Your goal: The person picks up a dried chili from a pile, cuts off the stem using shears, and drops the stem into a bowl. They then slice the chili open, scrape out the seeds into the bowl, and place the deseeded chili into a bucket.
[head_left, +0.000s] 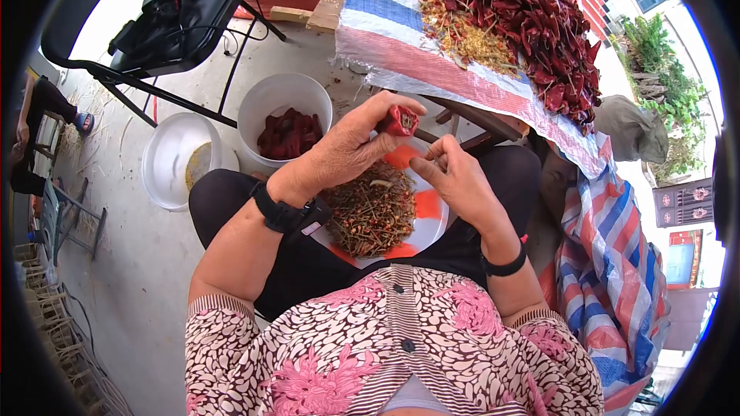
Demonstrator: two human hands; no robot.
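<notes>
Above plate [433, 223], chili [399, 120] seemingly between left fingers [389, 104]

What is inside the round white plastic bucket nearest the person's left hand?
Dark red dried chillies lie heaped in the round white plastic bucket. The bucket's floor beneath them is covered.

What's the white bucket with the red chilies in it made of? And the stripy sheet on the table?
The white bucket looks like plastic: it has smooth, slightly shiny, thin walls and a rolled rim. The stripy sheet seems to be woven plastic tarp, going by the fine weave in its red, white and blue bands and the loose threads along its frayed edge.
</notes>
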